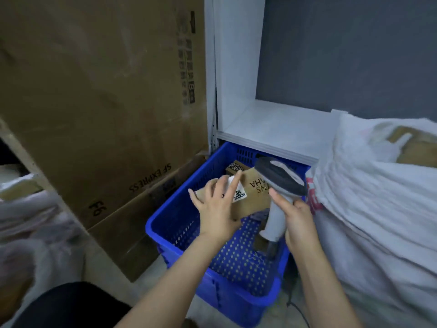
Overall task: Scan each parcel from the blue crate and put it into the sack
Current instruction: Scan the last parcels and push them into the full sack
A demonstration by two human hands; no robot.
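Parcel [256, 197], flat brown cardboard, white label [238, 194] and printed lettering on its upper face. It lies inside the blue crate [170, 223] toward the far end, tilted, with its long axis running roughly left to right across the crate. Our left hand [216, 205] rests on its left part, fingers straight and spread over label and card. We see no finger curled under the edge.

Our right hand [299, 224] is clenched round the pale handle of the barcode scanner [281, 179]. The scanner's dark head hangs just above the parcel's right end. The label lies left of that head, partly under our left fingers, so we judge it must be uncovered for the scan.

- Second small box [236, 166]: behind the parcel, same crate.
- White woven sack [369, 204]: right beside the crate, on our right-hand side, mouth open, cardboard showing inside.
- Large SF Express carton [94, 110]: left of the crate.
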